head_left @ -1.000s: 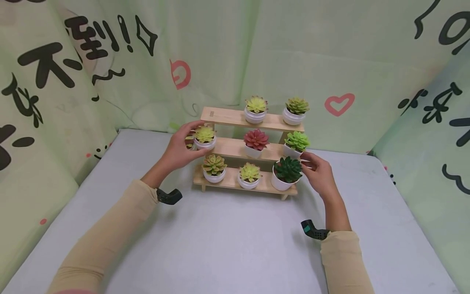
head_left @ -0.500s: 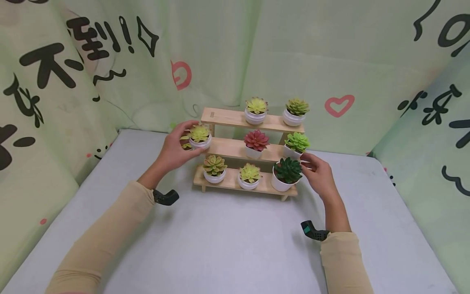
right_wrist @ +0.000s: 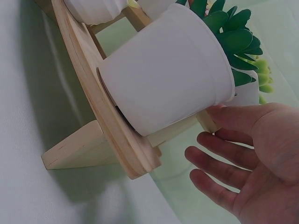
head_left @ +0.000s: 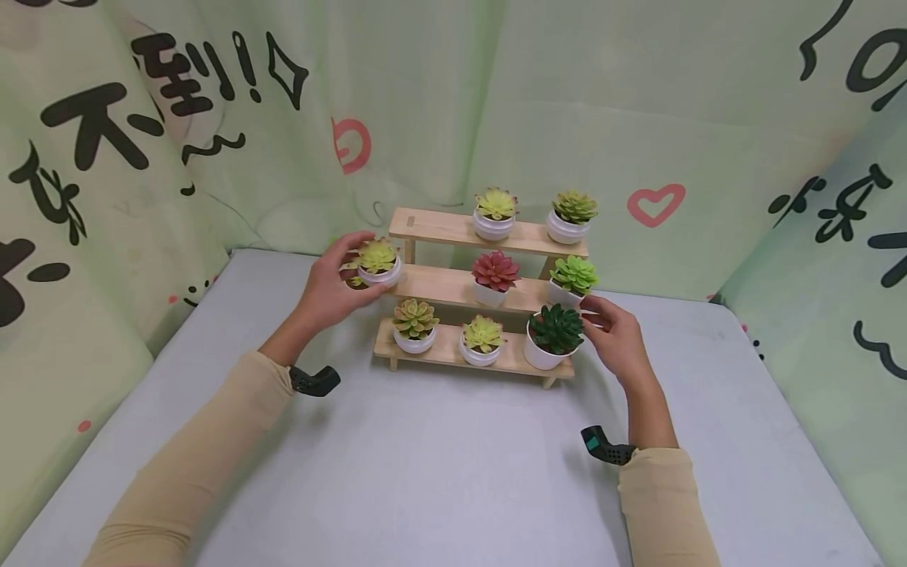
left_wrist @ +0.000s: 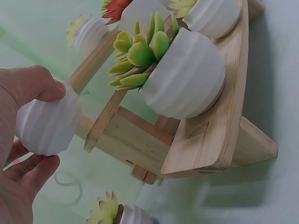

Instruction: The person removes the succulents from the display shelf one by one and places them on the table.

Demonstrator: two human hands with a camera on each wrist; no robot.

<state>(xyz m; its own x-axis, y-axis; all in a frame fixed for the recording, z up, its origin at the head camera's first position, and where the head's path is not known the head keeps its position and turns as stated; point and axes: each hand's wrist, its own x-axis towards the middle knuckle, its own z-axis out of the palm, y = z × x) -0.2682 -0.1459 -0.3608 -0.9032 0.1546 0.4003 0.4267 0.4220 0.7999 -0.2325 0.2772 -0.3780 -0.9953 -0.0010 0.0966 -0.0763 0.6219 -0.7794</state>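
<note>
- Your left hand (head_left: 327, 285) grips a pale plant (head_left: 377, 257) by its pot (left_wrist: 49, 122), beside the left end of the middle shelf (head_left: 441, 285).
- Your right hand (head_left: 616, 335), fingers loosely spread, is beside the dark plant (head_left: 557, 328); contact unclear.

Blk chars "不到!" (head_left: 83, 102) on green curtain (head_left: 567, 118), L; pink heart outline (head_left: 659, 196), R; other blk chars (head_left: 845, 209) unclear

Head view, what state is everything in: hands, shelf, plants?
Wooden shelf: standing upright
Left hand: gripping the held plant
Held plant: near the middle tier's left end
Right hand: fingers apart, beside the dark green plant
Dark green plant: upright, bottom tier
Red plant: upright, middle tier
Bright green plant: upright, middle tier
Top-tier plants: both upright
Two other bottom-tier plants: upright
Plant behind left hand: mostly hidden
</note>
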